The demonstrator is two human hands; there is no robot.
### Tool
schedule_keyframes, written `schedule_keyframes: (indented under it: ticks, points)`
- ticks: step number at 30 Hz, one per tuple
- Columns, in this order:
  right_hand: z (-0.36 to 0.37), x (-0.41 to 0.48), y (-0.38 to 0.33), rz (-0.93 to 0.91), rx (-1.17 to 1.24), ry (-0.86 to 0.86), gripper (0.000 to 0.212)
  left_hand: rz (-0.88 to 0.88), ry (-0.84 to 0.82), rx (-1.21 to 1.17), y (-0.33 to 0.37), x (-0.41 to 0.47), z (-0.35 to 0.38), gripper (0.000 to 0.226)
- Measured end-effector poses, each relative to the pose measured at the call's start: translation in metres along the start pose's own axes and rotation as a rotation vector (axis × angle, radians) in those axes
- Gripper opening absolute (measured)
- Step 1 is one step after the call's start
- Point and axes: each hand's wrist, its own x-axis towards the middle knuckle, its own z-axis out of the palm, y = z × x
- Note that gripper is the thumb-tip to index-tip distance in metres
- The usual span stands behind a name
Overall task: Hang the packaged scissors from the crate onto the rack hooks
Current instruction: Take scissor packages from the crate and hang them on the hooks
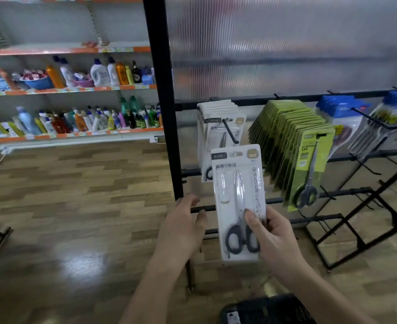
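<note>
So the right hand (274,237) pinches the white pack (237,183) low down, thumb across the front by the scissor handles and fingers behind it. The pack is upright in the air, just in front of and below the hook (230,134) that already carries a white stack (216,118). The slot at the top of the pack sits right under the hook's tip. If it were me I'd lift it a touch, line the slot up with the tip, then slide it straight back, keeping the card flat so it doesn't snag. The left hand (183,220) hovers beside the pack's left edge, fingers loose and spread, holding nothing, forearm angled up. The crate (267,309) is down by the person's feet.
</note>
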Motion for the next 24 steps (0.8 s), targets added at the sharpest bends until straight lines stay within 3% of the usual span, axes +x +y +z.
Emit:
schedule_keyframes:
  ticks: [4, 17, 24]
  points:
    - [0.002, 0.011, -0.006, 0.005, -0.020, 0.018, 0.018, 0.011, 0.006, 0.027, 0.001, 0.002, -0.003, 0.025]
    - [0.012, 0.070, -0.010, 0.157, -0.186, 0.120, 0.057, 0.069, 0.073, 0.156, 0.004, 0.013, -0.008, 0.028]
    - [0.022, 0.120, -0.020, 0.217, -0.290, 0.147, 0.053, 0.041, 0.128, 0.153, 0.002, 0.011, 0.003, 0.028]
